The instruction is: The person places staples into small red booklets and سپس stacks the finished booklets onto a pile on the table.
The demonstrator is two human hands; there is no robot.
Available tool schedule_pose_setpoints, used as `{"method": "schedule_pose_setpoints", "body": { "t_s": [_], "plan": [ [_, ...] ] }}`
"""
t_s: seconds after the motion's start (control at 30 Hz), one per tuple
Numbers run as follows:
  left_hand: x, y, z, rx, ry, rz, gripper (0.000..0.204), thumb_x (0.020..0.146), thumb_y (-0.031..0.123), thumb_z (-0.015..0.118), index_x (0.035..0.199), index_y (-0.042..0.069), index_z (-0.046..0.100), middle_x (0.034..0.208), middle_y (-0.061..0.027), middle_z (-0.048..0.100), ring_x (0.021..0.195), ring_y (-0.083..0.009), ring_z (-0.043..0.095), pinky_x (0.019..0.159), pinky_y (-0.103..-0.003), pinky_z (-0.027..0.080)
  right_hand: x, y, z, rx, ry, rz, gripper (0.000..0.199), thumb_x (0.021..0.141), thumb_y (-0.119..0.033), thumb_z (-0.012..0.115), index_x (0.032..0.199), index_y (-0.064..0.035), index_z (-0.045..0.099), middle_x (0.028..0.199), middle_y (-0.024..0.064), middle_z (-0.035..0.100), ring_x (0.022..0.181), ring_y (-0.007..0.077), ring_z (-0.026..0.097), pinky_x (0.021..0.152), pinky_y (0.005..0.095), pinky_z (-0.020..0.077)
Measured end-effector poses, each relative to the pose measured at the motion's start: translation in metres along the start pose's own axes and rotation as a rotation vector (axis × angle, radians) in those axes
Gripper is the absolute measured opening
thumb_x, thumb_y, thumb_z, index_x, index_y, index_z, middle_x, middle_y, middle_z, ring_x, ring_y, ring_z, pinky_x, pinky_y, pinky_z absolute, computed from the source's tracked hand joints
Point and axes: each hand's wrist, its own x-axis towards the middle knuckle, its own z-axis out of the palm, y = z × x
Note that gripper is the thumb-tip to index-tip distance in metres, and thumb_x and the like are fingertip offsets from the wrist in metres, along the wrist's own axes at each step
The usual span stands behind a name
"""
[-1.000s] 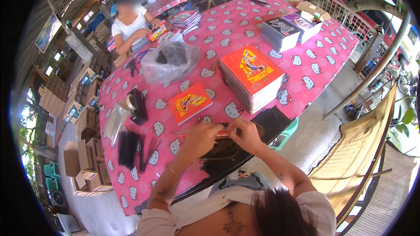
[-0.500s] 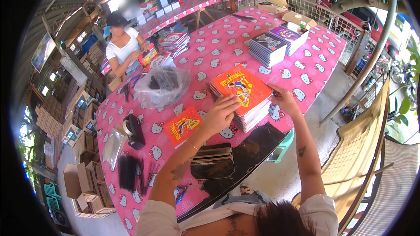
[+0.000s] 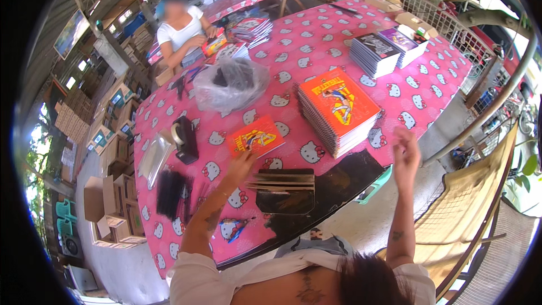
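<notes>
My left hand (image 3: 244, 164) is at the near edge of a flat orange printed cover (image 3: 258, 134), its fingers stretched onto it. Whether they pinch the edge is hard to see. My right hand (image 3: 405, 155) is raised beside the table's right edge, fingers loosely bent and apart, holding nothing. Between the hands, a little farther off, stands a thick stack of spiral notebooks (image 3: 340, 107) with an orange cover on top. Neither hand touches the stack. A dark block with several brown boards (image 3: 285, 189) sits near my body, right of my left hand.
A black tape dispenser (image 3: 185, 140), clear plastic sleeves (image 3: 157, 161) and black binding combs or wires (image 3: 172, 195) lie left. Beyond are a plastic bag (image 3: 231, 85), dark notebooks (image 3: 374, 55) and purple notebooks (image 3: 403, 46). A co-worker (image 3: 183, 31) handles notebooks across the pink-covered table (image 3: 305, 59).
Both hands have let go of the notebook stack. My left hand has moved left and nearer to the loose orange cover; my right has drawn back to the right. The view has shifted slightly.
</notes>
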Motion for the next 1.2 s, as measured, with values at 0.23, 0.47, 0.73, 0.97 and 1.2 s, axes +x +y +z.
{"method": "schedule_pose_setpoints", "body": {
  "t_s": [0.23,0.47,0.73,0.97,1.2],
  "plan": [
    [0.026,0.013,-0.047,-0.104,0.002,-0.312,0.033,0.091,0.003,0.058,0.124,0.004,0.063,0.112,-0.0144,0.063,0.098,-0.0371,0.061,0.089,-0.047,0.052,-0.053,-0.057,0.112,0.176,-0.599,-0.136,0.04,0.088,-0.002,0.073,0.127,0.0004,0.063,0.123,0.0167,0.065,0.115,0.0298,0.063,0.097,0.0373,0.0499],
    [0.098,0.124,-0.21,-0.161,0.278,0.168,0.034,0.085,-0.003,0.059,0.117,0.005,0.066,0.107,-0.0109,0.063,0.097,-0.0295,0.062,0.092,-0.043,0.042,-0.066,-0.018,0.134,0.21,-0.39,0.096,0.044,0.089,-0.007,0.076,0.129,0.0007,0.06,0.117,0.0145,0.067,0.105,0.0206,0.065,0.093,0.0347,0.0515],
    [0.078,0.161,-0.206,-0.137,0.241,0.216,0.037,0.083,0.001,0.064,0.119,0.007,0.067,0.105,-0.0065,0.062,0.099,-0.0252,0.061,0.096,-0.045,0.042,-0.12,0.003,0.127,0.407,-0.391,0.276,0.022,0.094,-0.001,0.071,0.115,0.0011,0.068,0.1,0.0066,0.073,0.088,0.0109,0.067,0.082,0.0291,0.0548],
    [0.068,0.162,-0.192,-0.078,0.169,0.2,0.031,0.084,0.006,0.066,0.115,0.009,0.066,0.102,-0.0044,0.061,0.1,-0.0215,0.062,0.103,-0.046,0.039,-0.13,0.003,0.136,0.335,-0.492,0.301,0.027,0.093,-0.003,0.072,0.119,0.0018,0.065,0.113,0.0109,0.071,0.099,0.0151,0.068,0.089,0.0303,0.0535],
    [-0.015,0.174,-0.101,-0.256,0.596,-0.436,0.032,0.099,0.016,0.059,0.128,0.004,0.062,0.13,-0.0122,0.062,0.135,-0.0311,0.052,0.122,-0.047,0.023,-0.154,0.017,0.159,0.376,-0.484,0.246,0.066,0.092,-0.014,0.076,0.147,-0.0026,0.042,0.132,0.0158,0.062,0.123,0.0229,0.057,0.105,0.0369,0.0438]
  ]
}}
